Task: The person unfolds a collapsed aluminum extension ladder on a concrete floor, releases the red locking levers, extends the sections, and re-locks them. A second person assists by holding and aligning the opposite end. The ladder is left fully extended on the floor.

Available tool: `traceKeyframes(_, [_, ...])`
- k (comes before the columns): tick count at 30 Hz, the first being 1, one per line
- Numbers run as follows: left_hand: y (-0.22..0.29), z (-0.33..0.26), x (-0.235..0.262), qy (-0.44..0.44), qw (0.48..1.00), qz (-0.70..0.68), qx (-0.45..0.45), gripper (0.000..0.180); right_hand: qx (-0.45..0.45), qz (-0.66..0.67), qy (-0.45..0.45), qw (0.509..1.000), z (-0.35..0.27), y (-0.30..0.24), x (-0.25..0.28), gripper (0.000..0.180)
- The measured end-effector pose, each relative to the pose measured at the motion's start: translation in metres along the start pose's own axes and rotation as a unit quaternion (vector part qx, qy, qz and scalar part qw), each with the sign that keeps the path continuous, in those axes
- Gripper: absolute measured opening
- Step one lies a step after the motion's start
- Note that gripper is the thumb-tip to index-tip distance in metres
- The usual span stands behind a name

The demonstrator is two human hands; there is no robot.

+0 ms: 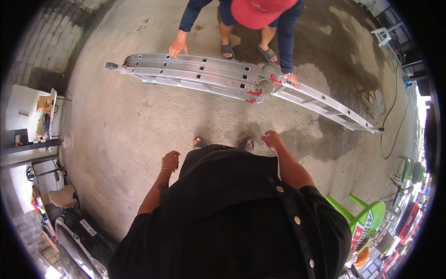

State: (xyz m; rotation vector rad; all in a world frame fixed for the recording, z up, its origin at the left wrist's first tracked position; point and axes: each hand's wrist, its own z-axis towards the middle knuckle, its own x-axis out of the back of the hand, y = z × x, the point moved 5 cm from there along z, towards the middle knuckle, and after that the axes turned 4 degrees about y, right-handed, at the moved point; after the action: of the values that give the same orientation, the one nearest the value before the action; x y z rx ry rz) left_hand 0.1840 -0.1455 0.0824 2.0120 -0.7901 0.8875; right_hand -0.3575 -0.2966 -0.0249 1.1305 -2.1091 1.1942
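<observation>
A folding aluminium ladder (pixel 186 67) lies on the concrete floor ahead of me. Its left sections are stacked together, while one section (pixel 325 103) stretches out to the right. Round hinges with red levers (pixel 254 93) join them. My left hand (pixel 171 160) hangs beside my left hip, empty, its fingers loosely bent and slightly apart. Closer to the ladder, my right hand (pixel 272 139) is also empty, fingers apart. Neither touches the ladder. Another person in a red cap (pixel 262 13) bends over its far side, with one hand (pixel 291 80) on the rail near the hinge and the other (pixel 178 45) by the stacked rails.
Wet patches (pixel 344 56) darken the floor at the far right, where a hose (pixel 395 93) also lies. A green plastic chair (pixel 367 221) stands at the near right. A dark vehicle (pixel 81 232) is at the near left, below a brick wall (pixel 51 42) farther off.
</observation>
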Motion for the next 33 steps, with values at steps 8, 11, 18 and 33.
traceKeyframes(8, [-0.036,0.069,0.045,-0.004,0.996,-0.012,-0.085,0.023,0.080,0.074,0.026,0.994,0.049,-0.124,-0.045,0.051])
traceKeyframes(11, [-0.062,0.112,0.087,-0.030,0.997,-0.040,-0.053,0.025,-0.096,0.080,0.015,0.992,0.050,-0.166,-0.077,0.051])
traceKeyframes(18, [-0.082,0.183,0.229,-0.104,0.985,0.120,-0.065,0.025,-0.017,0.013,-0.110,0.994,0.002,-0.301,-0.079,0.055])
traceKeyframes(33, [0.161,0.197,0.253,-0.157,0.985,0.045,-0.056,0.021,-0.272,0.150,-0.087,0.947,-0.068,-0.202,0.097,0.048])
